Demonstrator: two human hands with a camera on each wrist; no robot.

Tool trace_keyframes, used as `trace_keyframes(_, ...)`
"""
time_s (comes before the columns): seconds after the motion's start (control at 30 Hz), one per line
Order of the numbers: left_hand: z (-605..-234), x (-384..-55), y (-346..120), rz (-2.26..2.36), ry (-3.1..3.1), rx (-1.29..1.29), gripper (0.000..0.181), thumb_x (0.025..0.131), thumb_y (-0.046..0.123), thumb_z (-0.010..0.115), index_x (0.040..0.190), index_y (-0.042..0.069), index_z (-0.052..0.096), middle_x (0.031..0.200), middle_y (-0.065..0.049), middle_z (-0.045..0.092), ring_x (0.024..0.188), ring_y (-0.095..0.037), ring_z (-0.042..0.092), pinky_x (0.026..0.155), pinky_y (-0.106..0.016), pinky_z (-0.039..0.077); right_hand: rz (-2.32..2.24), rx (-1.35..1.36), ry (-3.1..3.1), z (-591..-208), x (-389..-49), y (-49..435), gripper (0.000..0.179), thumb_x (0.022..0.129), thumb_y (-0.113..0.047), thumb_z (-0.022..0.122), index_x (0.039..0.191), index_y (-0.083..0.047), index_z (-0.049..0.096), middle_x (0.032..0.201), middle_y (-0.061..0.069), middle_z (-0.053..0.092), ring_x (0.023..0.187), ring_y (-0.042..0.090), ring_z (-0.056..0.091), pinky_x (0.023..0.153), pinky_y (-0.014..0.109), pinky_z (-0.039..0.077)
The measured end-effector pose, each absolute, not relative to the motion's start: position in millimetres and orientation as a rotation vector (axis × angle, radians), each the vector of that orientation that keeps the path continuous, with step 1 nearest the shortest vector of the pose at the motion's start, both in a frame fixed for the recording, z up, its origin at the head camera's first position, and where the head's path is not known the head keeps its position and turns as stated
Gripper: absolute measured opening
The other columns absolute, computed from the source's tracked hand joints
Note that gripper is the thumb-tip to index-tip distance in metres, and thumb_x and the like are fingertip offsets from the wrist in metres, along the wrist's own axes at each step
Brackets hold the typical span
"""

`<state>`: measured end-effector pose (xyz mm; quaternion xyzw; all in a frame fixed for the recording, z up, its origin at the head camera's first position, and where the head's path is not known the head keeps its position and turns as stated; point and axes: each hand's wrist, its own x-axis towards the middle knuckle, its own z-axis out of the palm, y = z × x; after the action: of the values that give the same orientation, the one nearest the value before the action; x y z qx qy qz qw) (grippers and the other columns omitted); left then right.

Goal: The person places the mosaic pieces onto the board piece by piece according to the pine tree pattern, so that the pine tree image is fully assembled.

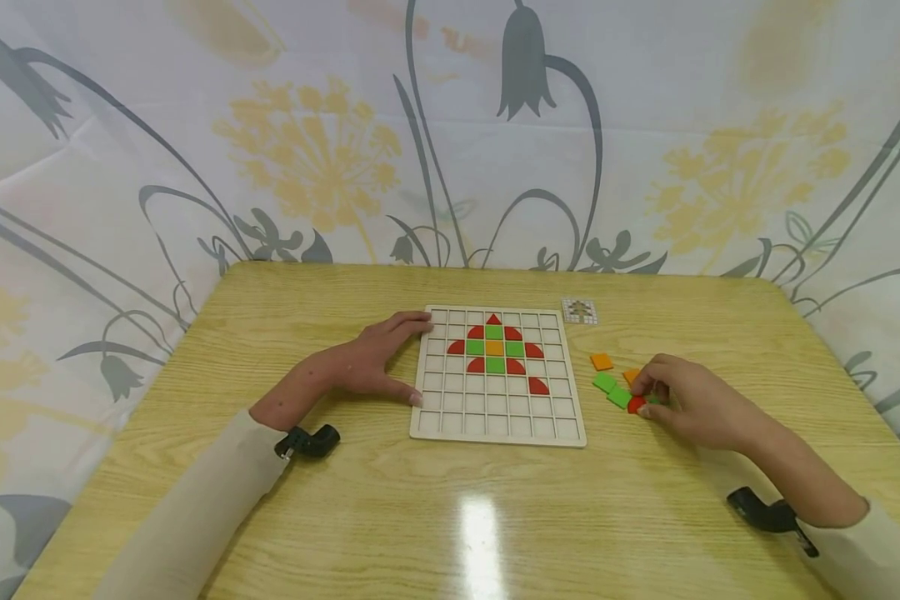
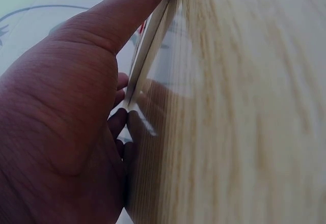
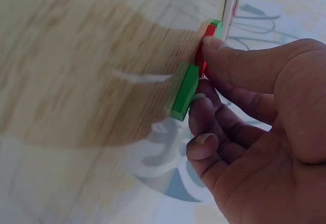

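Observation:
A white gridded board lies on the table, bearing red, green and orange tiles around an orange square. My left hand rests at its left edge, fingers and thumb spread and touching the frame. To the right of the board, my right hand pinches a red tile low at the tabletop. In the right wrist view, the thumb presses on that red tile, and a green tile lies by the fingertips. Part of the red tile is hidden by the fingers.
Loose green tiles and an orange tile lie between board and right hand; another orange tile is partly covered by it. A small pattern card lies beyond the board's upper right corner. A patterned cloth hangs behind the table.

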<state>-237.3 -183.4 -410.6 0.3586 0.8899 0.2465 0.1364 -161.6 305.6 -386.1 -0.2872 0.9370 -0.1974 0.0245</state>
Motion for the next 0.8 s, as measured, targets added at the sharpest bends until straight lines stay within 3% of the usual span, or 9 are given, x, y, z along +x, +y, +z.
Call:
trace_keyframes(0.3,-411.4,-238.7,-184.1,0.713,2.577,1.063,0.113,0.084,0.052,0.088,0.169,0.013,0.025,0.177,-0.005,0.013,0.161,-0.035,0.02,0.125,-0.059,0.027,-0.564,-0.986,2.921,-390.6,-162.4,307.8,0.023,0.089,-0.01,0.087,0.1,-0.018,0.069,0.101,-0.009,0.061,0.083,0.005,0.05,0.071,0.027,0.047)
trace_keyframes(0.53,-411.6,-238.9,-183.5,0.72,2.576,1.067,0.113,0.084,0.052,0.089,0.169,0.013,0.026,0.177,-0.006,0.013,0.16,-0.036,0.021,0.124,-0.059,0.027,-0.579,-0.983,2.911,-392.2,-162.3,308.6,0.023,0.089,-0.009,0.087,0.106,-0.014,0.072,0.104,-0.007,0.062,0.084,0.004,0.052,0.071,0.027,0.05)
trace_keyframes(0.8,-410.7,-238.3,-183.8,0.724,2.57,1.053,0.112,0.085,0.054,0.088,0.169,0.014,0.025,0.177,-0.005,0.012,0.161,-0.035,0.02,0.125,-0.059,0.027,-0.649,-0.994,2.864,-389.5,-161.5,307.9,0.022,0.09,-0.005,0.085,0.102,-0.017,0.071,0.096,-0.013,0.063,0.08,-0.001,0.054,0.068,0.027,0.05)
